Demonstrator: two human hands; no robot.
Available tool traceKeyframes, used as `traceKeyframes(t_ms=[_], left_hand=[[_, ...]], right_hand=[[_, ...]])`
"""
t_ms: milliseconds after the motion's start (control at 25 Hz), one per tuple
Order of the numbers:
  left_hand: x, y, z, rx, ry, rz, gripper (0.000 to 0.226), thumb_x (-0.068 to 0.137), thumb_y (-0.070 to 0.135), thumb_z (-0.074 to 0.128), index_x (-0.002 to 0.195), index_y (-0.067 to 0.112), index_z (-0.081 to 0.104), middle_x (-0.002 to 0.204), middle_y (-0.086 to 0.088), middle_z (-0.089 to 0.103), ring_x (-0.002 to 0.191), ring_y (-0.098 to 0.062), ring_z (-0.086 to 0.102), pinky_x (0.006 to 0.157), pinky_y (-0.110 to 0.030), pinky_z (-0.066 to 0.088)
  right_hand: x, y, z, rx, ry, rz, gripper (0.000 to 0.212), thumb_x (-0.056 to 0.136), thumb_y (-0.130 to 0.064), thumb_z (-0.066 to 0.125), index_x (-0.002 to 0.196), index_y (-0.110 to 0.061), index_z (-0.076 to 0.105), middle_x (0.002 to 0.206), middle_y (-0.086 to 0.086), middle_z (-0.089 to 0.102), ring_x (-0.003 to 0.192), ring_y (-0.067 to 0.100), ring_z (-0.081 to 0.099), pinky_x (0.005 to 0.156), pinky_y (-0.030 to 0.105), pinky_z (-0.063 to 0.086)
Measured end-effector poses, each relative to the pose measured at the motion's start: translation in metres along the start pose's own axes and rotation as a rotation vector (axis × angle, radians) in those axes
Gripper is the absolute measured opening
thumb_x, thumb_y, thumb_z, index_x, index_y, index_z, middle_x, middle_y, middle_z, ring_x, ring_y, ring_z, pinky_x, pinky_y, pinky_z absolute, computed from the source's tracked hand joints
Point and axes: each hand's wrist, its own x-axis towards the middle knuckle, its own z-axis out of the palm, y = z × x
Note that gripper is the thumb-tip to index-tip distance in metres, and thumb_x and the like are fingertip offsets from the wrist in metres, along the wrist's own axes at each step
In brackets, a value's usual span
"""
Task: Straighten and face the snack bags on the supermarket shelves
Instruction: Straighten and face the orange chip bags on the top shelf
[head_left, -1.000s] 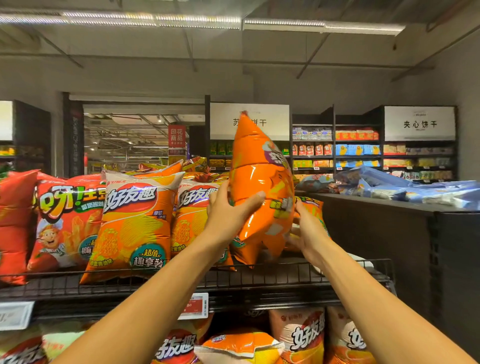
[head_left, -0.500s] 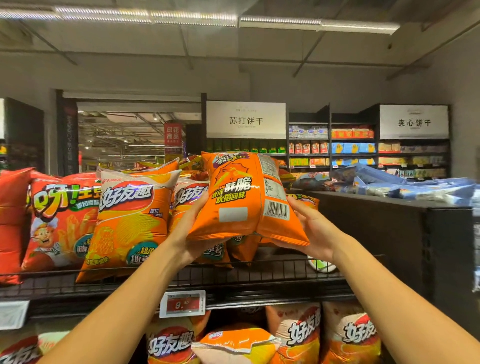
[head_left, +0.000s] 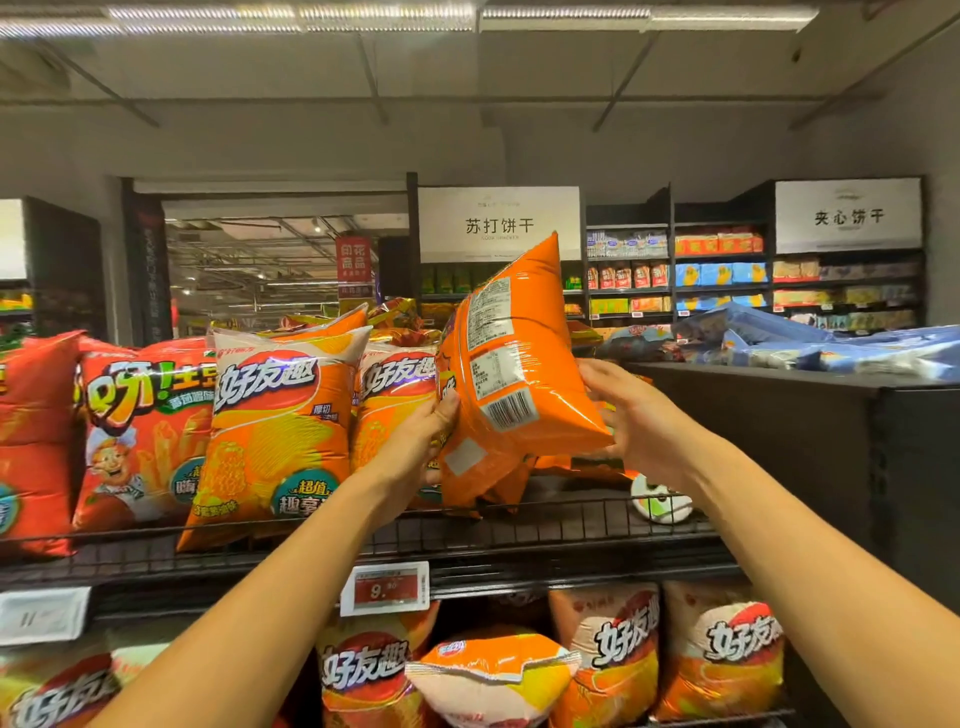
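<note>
Our left hand (head_left: 415, 441) and right hand (head_left: 636, 415) grip the orange snack bag (head_left: 511, 374) between them, above the wire shelf (head_left: 519, 525). Half a second ago it lay flatter; now it stands tilted, barcode toward us, so it wants another turn. Left of our hands, the striped bags (head_left: 280, 415) already face out.

2 hands: left hand (head_left: 415, 447), right hand (head_left: 639, 421). 1 plain orange bag (head_left: 514, 374) held up. Top shelf (head_left: 519, 530): approx. 2 red bags (head_left: 140, 431), 2 yellow-orange chip bags (head_left: 275, 426). Lower shelf: at least 5 bags (head_left: 717, 654). 2 price tags (head_left: 385, 588). 2 white aisle signs (head_left: 498, 223).
</note>
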Motion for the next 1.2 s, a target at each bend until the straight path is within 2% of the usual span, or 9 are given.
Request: traceKeyframes(t_ms=[160,320,440,560,720,880,960,1080,1200], left_hand=[[0.005,-0.003,0.002,-0.117,0.011,-0.024,0.057,0.075,0.072,0.051,0.120,0.040,0.064,0.114,0.010,0.073,0.098,-0.008,0.071,0.063,-0.028,0.057],[0.007,0.003,0.010,-0.161,0.051,-0.034,0.077,0.072,0.073,0.044,0.135,0.031,0.055,0.130,0.004,0.065,0.118,-0.017,0.060,0.081,-0.038,0.050],[0.005,0.006,0.009,-0.173,0.050,-0.024,0.079,0.072,0.073,0.042,0.137,0.029,0.053,0.133,0.000,0.062,0.122,-0.023,0.057,0.094,-0.047,0.049],[0.003,0.005,0.008,-0.179,0.045,-0.012,0.076,0.073,0.071,0.042,0.135,0.028,0.054,0.134,-0.003,0.062,0.124,-0.026,0.057,0.102,-0.053,0.045],[0.002,0.005,0.004,-0.153,0.028,0.017,0.065,0.075,0.069,0.042,0.127,0.032,0.057,0.131,0.002,0.063,0.123,-0.021,0.057,0.092,-0.042,0.048],[0.001,-0.004,-0.012,-0.125,-0.024,0.099,0.056,0.084,0.058,0.042,0.132,0.031,0.053,0.133,0.001,0.064,0.125,-0.021,0.056,0.102,-0.045,0.045],[-0.001,-0.011,-0.019,-0.117,-0.051,0.115,0.051,0.087,0.053,0.043,0.132,0.029,0.053,0.130,0.002,0.066,0.128,-0.024,0.054,0.108,-0.049,0.039],[-0.003,-0.018,-0.027,-0.090,-0.091,0.156,0.069,0.084,0.057,0.054,0.145,0.025,0.042,0.139,0.000,0.059,0.134,-0.024,0.049,0.110,-0.048,0.038],[-0.006,-0.014,-0.034,-0.026,-0.123,0.198,0.102,0.061,0.068,0.078,0.147,0.032,0.037,0.140,0.009,0.058,0.129,-0.011,0.054,0.095,-0.032,0.043]], right_hand=[[0.001,-0.006,0.017,-0.018,0.066,-0.031,0.055,0.091,-0.056,0.058,0.138,-0.029,0.050,0.137,0.000,0.059,0.126,0.022,0.056,0.104,0.056,0.046],[0.001,-0.015,0.030,0.045,0.017,-0.021,0.036,0.090,-0.064,0.054,0.118,-0.041,0.053,0.135,-0.003,0.060,0.118,0.024,0.062,0.097,0.057,0.052],[0.000,-0.018,0.034,0.005,0.047,-0.056,0.043,0.088,-0.068,0.053,0.122,-0.041,0.051,0.134,-0.005,0.059,0.115,0.023,0.064,0.091,0.053,0.057],[0.000,-0.019,0.036,-0.009,0.059,-0.051,0.052,0.087,-0.070,0.054,0.127,-0.039,0.047,0.132,-0.005,0.058,0.115,0.023,0.062,0.091,0.052,0.056],[-0.004,-0.020,0.038,0.017,0.016,-0.077,0.038,0.090,-0.062,0.056,0.120,-0.042,0.048,0.133,-0.005,0.057,0.111,0.019,0.063,0.082,0.043,0.058],[-0.008,-0.011,0.033,0.072,-0.055,-0.038,0.066,0.081,-0.046,0.065,0.141,-0.030,0.041,0.141,0.002,0.055,0.120,0.025,0.062,0.089,0.049,0.059],[-0.011,-0.005,0.032,0.094,-0.102,-0.011,0.065,0.077,-0.039,0.067,0.137,-0.029,0.044,0.141,0.005,0.055,0.124,0.027,0.060,0.098,0.053,0.053],[-0.014,0.003,0.031,0.091,-0.191,-0.050,0.061,0.080,-0.026,0.073,0.135,-0.030,0.047,0.141,0.004,0.057,0.127,0.024,0.057,0.095,0.048,0.056],[-0.013,0.008,0.027,0.072,-0.238,-0.083,0.074,0.076,-0.020,0.068,0.144,-0.026,0.042,0.143,0.004,0.056,0.128,0.024,0.058,0.089,0.043,0.059]])
